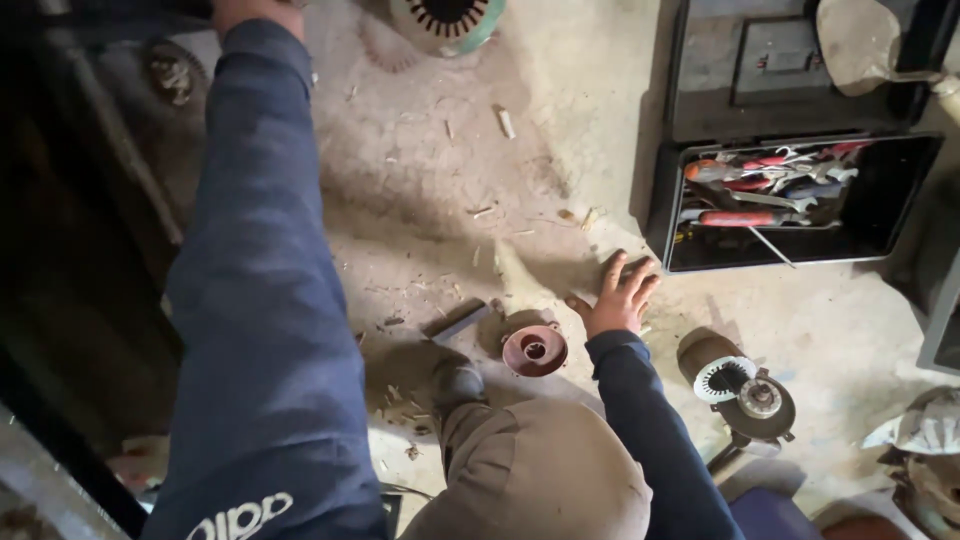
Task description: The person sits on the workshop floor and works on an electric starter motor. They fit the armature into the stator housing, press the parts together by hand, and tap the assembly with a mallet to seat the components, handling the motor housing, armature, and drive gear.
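My right hand (615, 295) rests flat on the dusty concrete floor with its fingers spread and holds nothing. Just left of it lies a small reddish round cap (535, 350). To its lower right sits a motor part with a white slotted ring (735, 380). My left arm, in a blue sleeve, stretches up to the top edge of the view. Only the wrist end of my left hand (255, 10) shows there, so its fingers are hidden. My knee in tan trousers (540, 470) and my shoe (455, 385) are below.
An open black toolbox (900, 200) with red-handled pliers and screwdrivers stands at the right. A round stator core (445, 20) lies at the top. A dark metal frame (80, 250) with a round metal part (175, 70) fills the left. Wood chips litter the floor.
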